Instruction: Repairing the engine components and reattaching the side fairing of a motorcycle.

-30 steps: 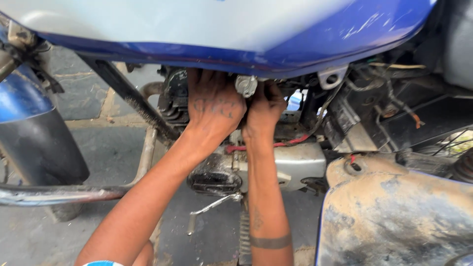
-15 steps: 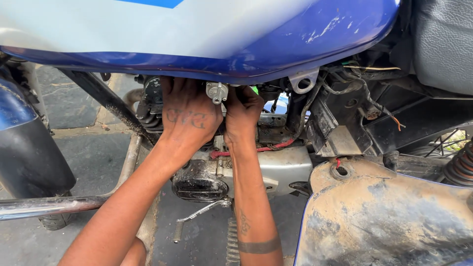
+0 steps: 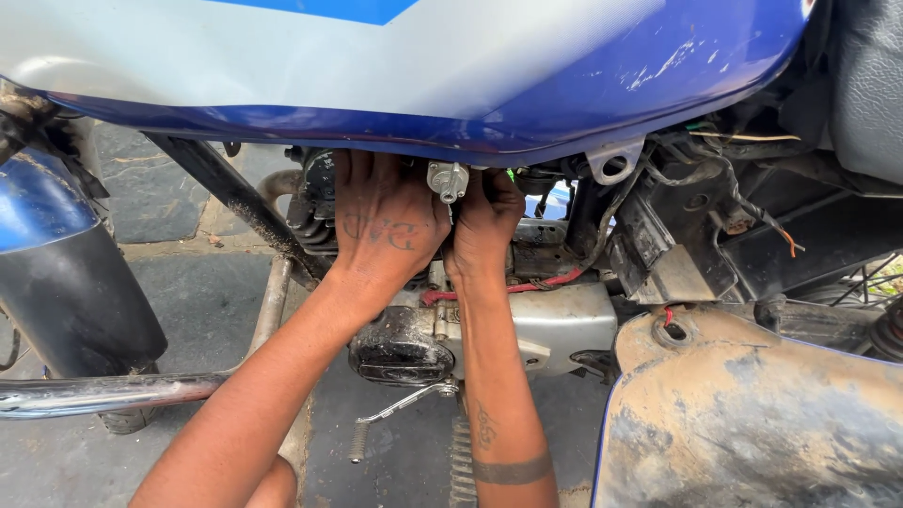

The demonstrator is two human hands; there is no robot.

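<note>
Your left hand (image 3: 388, 226) lies flat, back up, fingers pushed under the lower edge of the blue fuel tank (image 3: 527, 75) and against the engine's finned cylinder (image 3: 315, 202). Fingertips are hidden by the tank, so you cannot tell whether they are gripping anything.

Your right hand (image 3: 484, 221) sits just beside it, touching at the knuckles. Its fingers curl upward around something behind the small grey metal fuel tap (image 3: 448, 179); the object inside the curl is hidden, so the grip itself cannot be confirmed.

Fuel tap: hangs from the tank's underside, directly between and just above both hands. Judgement: small, rigid cast metal, light, probably oily, so slippery. Best hold is on its squarish body, thumb and finger on opposite flats, not on the thin lever. The threads or the joint into the tank could be damaged by sideways force.

Below the right wrist: a red wire (image 3: 536, 282) runs across the grey engine casing (image 3: 555, 325), soft and easily snagged. Below the left wrist: a dark round side cover (image 3: 395, 348), with the thin chrome gear lever (image 3: 400, 409) lower still.

Right of the right hand: a black frame bracket (image 3: 658, 235) with loose wires, then a dusty side panel (image 3: 752, 423).

Left of the left hand: a diagonal black frame tube (image 3: 230, 193), and well apart, the front mudguard (image 3: 38, 212) and chrome exhaust pipe (image 3: 103, 393).
</note>
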